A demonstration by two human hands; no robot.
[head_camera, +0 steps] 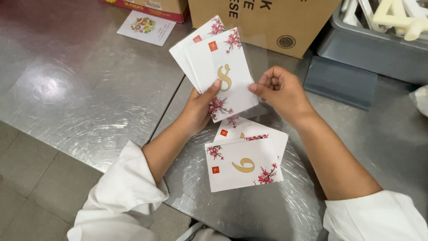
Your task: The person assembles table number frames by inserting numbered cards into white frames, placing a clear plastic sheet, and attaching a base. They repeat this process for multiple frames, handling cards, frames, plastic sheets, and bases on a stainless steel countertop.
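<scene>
The left hand is closed around a fan of white cards with red blossoms, thumb on the front card. The cards' long axis tilts up and away. The right hand is nearer their right edge, fingertips pinching it. Below, a stack of cards lies on the steel worktop. Behind stands a brown carton.

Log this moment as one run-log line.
left hand: holds fanned white blossom-printed cards | right hand: pinches top card's edge | steel table: card pile
</scene>
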